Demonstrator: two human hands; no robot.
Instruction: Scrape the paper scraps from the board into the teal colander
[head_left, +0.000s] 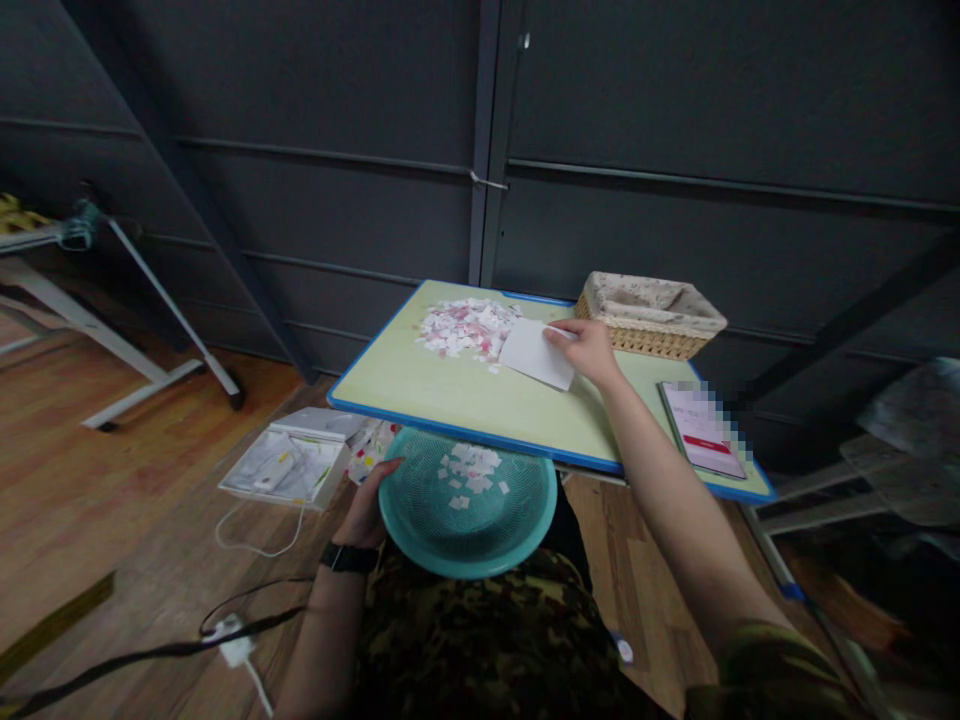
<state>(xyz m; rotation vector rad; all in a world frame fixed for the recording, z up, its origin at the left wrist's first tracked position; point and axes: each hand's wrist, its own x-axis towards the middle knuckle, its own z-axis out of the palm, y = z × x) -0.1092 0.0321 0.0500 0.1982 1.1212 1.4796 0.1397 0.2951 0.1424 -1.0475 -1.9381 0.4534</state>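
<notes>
My left hand [367, 505] grips the left rim of a teal plastic basket [472, 555], held below the table's front edge. Several small white paper scraps [469, 467] lie inside it. Between the fingers and thumb of my right hand [585, 348] is a white sheet of paper [534, 352], tilted over the tabletop. The sheet's left edge meets a heap of white and pinkish paper scraps [466, 327] on the green table [450, 385] with a blue rim.
A lined wicker basket [652, 312] stands at the table's back right, and a phone [701, 430] lies near the right edge. On the floor at left are an open white box [285, 465] and a power strip [234, 640] with cables. Dark metal panels rise behind.
</notes>
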